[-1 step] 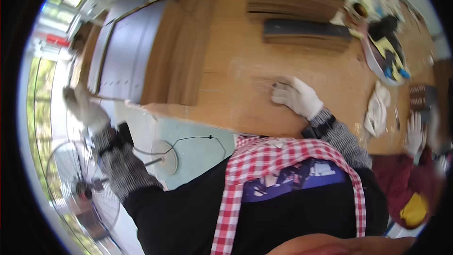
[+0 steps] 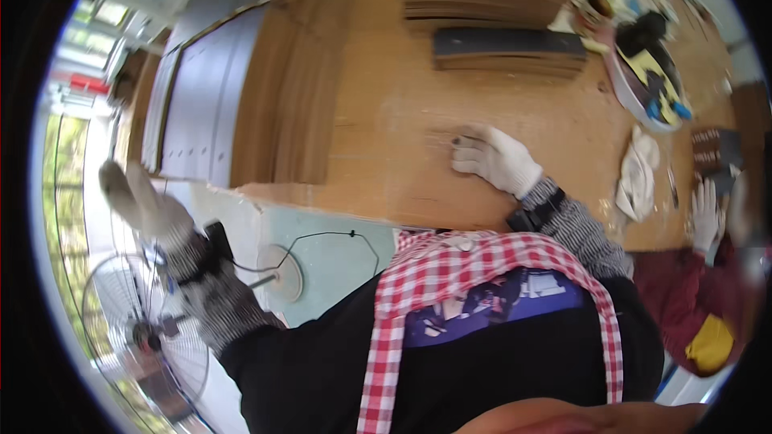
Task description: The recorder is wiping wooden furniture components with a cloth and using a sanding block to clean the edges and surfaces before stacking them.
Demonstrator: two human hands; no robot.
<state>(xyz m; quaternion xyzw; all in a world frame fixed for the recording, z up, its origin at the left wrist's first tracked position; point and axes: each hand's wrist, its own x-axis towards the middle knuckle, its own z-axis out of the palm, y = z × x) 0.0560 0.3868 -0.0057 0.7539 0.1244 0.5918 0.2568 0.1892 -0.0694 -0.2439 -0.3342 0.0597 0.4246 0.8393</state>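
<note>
A wide wooden workbench (image 2: 386,112) filled the upper frame, bearing two stacks of flat boards (image 2: 507,50). The right hand (image 2: 492,159), in a white knit glove, lay open and flat mid-bench. The left hand (image 2: 137,197), gloved too, hung empty at left, blurred.

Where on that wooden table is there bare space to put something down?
Bare tabletop lies between the tall panel stack and the gloved right hand, also beyond that hand. The far right, around the white rag and the tray, is cluttered.
</note>
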